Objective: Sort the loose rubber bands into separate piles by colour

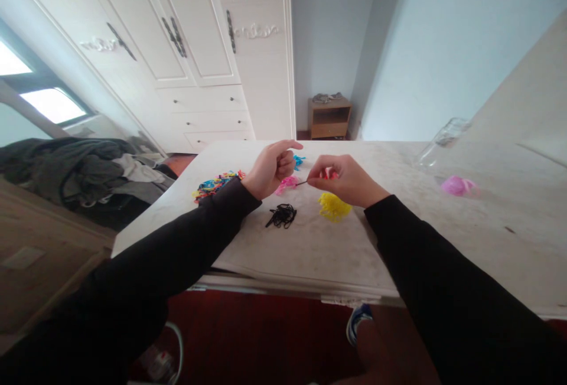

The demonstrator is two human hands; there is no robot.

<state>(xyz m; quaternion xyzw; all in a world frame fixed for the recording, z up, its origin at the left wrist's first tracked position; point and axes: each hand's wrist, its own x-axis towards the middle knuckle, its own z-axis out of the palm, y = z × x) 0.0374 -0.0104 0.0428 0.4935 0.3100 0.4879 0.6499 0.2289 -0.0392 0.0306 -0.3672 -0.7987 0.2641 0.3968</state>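
Both my hands hover over a white table (310,249) strewn with small rubber bands sorted in piles. My right hand (345,181) pinches one end of a thin black band (301,183) that stretches toward my left hand (270,169). The left hand is curled with its index finger pointing out, fingers closed near the band's other end. Below the hands lie a black pile (282,215) and a yellow pile (333,206). A pink pile (287,184) and a blue pile (298,162) sit behind my left hand. A mixed-colour heap (215,185) lies to the left.
A clear glass (438,140) lies at the table's right, with a pink plastic lump (456,185) near it. A white wardrobe (199,48) and a small wooden nightstand (328,116) stand behind. Dark clothes (75,172) are heaped on the left.
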